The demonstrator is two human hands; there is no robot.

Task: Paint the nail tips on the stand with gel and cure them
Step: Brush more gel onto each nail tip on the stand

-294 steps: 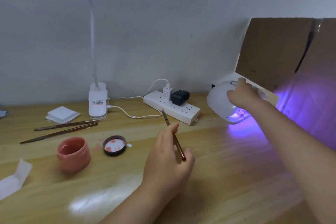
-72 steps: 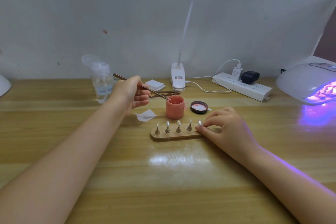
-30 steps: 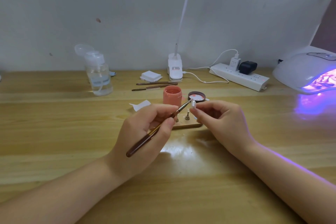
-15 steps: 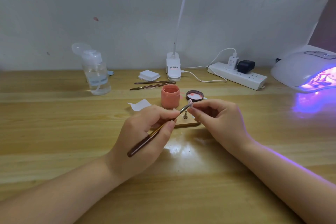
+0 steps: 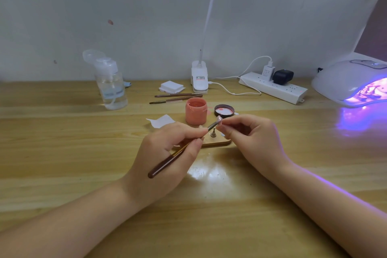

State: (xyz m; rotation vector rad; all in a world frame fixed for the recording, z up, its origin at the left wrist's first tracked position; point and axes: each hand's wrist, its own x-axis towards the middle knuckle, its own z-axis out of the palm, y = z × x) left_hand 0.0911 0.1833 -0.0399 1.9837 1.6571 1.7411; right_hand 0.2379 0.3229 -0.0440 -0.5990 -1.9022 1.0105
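Spanning the whole lower view, a pale wooden tabletop [image 5: 62, 153] carries everything, with a white dome-shaped curing lamp [image 5: 347, 81] glowing violet at the far right, apparently switched on in readiness for curing. Behind the hands stand a clear pump bottle [image 5: 111, 88], a white power strip [image 5: 274, 88], a coral-pink gel jar [image 5: 196, 111] and its black lid [image 5: 224, 110] lying upturned beside it, all near enough for reloading the brush. Closer in, the left hand [image 5: 165, 159] curls its fingers around a dark brown wooden-handled brush [image 5: 176, 156], gripping it pencil-fashion for fine control. The right hand [image 5: 249, 138] pinches a small metal-stemmed nail tip [image 5: 219, 120] between thumb and fingertips, lifted clear of the stand so the bristles can reach it; the brush end touches it. Below, the light wooden oval stand [image 5: 217, 142] sits mostly hidden behind both hands, one small upright metal peg [image 5: 213, 132] showing between them
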